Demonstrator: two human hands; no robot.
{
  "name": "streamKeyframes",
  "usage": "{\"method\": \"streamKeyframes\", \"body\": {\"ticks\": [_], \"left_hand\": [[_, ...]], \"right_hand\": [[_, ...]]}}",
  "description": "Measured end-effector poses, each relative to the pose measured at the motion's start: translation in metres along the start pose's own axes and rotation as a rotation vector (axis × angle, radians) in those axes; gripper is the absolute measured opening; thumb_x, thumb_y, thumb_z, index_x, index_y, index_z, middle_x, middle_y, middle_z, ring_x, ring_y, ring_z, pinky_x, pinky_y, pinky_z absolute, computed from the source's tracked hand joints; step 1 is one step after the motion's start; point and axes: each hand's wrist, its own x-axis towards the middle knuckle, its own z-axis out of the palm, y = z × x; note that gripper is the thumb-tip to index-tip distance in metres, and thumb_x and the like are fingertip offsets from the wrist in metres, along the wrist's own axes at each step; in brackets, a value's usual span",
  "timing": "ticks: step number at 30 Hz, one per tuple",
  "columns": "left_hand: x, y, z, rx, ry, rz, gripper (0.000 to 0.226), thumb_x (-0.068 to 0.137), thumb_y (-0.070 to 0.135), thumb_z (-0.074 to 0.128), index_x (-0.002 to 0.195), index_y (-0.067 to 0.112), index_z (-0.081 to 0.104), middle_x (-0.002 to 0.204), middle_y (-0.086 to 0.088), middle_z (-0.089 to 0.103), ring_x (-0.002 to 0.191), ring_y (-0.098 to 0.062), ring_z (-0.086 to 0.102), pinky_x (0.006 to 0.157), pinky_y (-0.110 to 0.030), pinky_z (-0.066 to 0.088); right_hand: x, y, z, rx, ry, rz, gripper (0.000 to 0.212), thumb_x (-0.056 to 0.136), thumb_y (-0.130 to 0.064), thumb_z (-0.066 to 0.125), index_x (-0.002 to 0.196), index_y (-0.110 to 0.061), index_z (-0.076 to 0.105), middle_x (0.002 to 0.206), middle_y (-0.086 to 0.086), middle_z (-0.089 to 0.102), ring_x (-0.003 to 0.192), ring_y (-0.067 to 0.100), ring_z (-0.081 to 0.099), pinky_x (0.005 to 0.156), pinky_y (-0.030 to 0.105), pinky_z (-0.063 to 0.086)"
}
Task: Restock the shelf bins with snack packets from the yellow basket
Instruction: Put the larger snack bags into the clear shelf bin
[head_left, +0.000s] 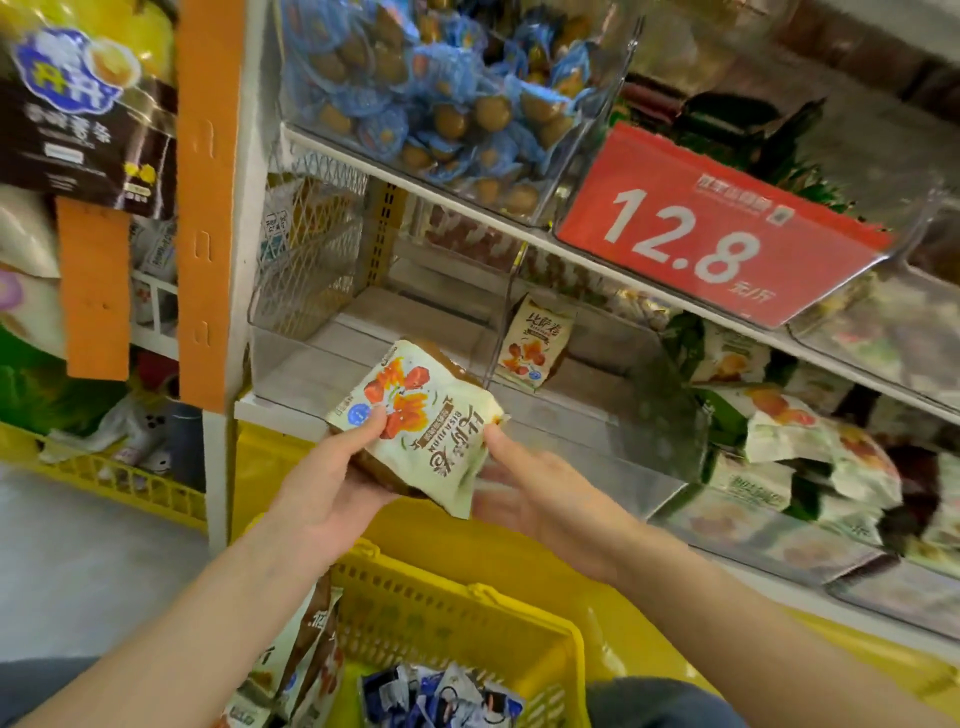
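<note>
A stack of cream and brown snack packets (423, 421) with orange print is held between both hands in front of the lower shelf. My left hand (332, 483) grips the stack from the left, thumb on top. My right hand (540, 488) holds its right edge with thumb and fingers. Beyond the stack lies a clear bin (291, 358) on the lower shelf. One matching packet (535, 343) stands behind the clear divider to its right. The yellow basket (462, 618) sits below my arms with more packets (306, 665) and blue-white ones (441, 696) inside.
The upper shelf bin holds several blue-wrapped round snacks (441, 98). A red 12.8 price sign (711, 228) hangs on the shelf edge. Green and white packets (800, 431) fill the bins at right. An orange shelf post (208, 197) stands left, with another yellow basket (104, 478) on the floor.
</note>
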Motion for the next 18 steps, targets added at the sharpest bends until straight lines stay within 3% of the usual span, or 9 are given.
{"method": "streamKeyframes", "body": {"ticks": [3, 8, 10, 13, 15, 18], "left_hand": [[-0.008, -0.009, 0.001, 0.078, -0.035, -0.007, 0.05, 0.068, 0.011, 0.067, 0.117, 0.007, 0.058, 0.108, -0.013, 0.069, 0.096, -0.026, 0.068, 0.067, -0.041, 0.059], [-0.014, -0.01, 0.002, 0.364, -0.104, 0.01, 0.062, 0.06, 0.022, 0.074, 0.113, -0.002, 0.053, 0.102, -0.013, 0.071, 0.089, -0.019, 0.07, 0.064, -0.027, 0.056], [-0.014, -0.015, 0.006, 0.602, -0.113, 0.047, 0.071, 0.053, 0.034, 0.079, 0.116, 0.013, 0.053, 0.096, 0.0, 0.073, 0.087, -0.014, 0.07, 0.065, -0.028, 0.055], [-0.012, -0.027, 0.015, 1.014, -0.175, 0.133, 0.056, 0.052, 0.048, 0.075, 0.103, 0.036, 0.054, 0.091, 0.018, 0.071, 0.084, 0.001, 0.067, 0.066, -0.021, 0.054], [-0.004, -0.033, 0.025, 1.129, -0.205, 0.217, 0.046, 0.06, 0.045, 0.075, 0.099, 0.04, 0.051, 0.091, 0.019, 0.069, 0.086, 0.004, 0.065, 0.072, -0.02, 0.054], [0.014, -0.033, 0.049, 1.171, -0.24, 0.344, 0.051, 0.066, 0.042, 0.074, 0.106, 0.041, 0.042, 0.099, 0.021, 0.061, 0.089, 0.008, 0.06, 0.073, -0.014, 0.049]], "right_hand": [[-0.012, 0.001, -0.003, 0.149, -0.063, 0.077, 0.041, 0.088, -0.041, 0.054, 0.119, -0.014, 0.059, 0.111, 0.003, 0.07, 0.098, 0.017, 0.068, 0.085, 0.032, 0.055], [-0.024, 0.005, -0.028, -0.023, 0.176, -0.059, 0.04, 0.091, -0.045, 0.051, 0.118, -0.018, 0.059, 0.103, -0.005, 0.073, 0.097, 0.011, 0.068, 0.09, 0.033, 0.054], [-0.032, 0.005, -0.037, -0.078, 0.187, -0.094, 0.037, 0.09, -0.046, 0.051, 0.116, -0.02, 0.058, 0.1, -0.007, 0.073, 0.092, 0.008, 0.069, 0.082, 0.025, 0.056], [-0.043, 0.007, -0.046, -0.187, 0.15, -0.134, 0.033, 0.082, -0.045, 0.061, 0.108, -0.025, 0.059, 0.095, -0.011, 0.074, 0.086, 0.003, 0.069, 0.066, 0.014, 0.054], [-0.046, 0.004, -0.055, -0.251, 0.215, -0.176, 0.036, 0.076, -0.042, 0.069, 0.107, -0.025, 0.06, 0.093, -0.008, 0.073, 0.083, 0.003, 0.07, 0.065, 0.015, 0.054], [-0.042, -0.007, -0.076, -0.273, 0.419, -0.293, 0.027, 0.074, -0.038, 0.074, 0.096, -0.03, 0.06, 0.086, -0.01, 0.071, 0.074, -0.001, 0.068, 0.055, 0.013, 0.052]]}}
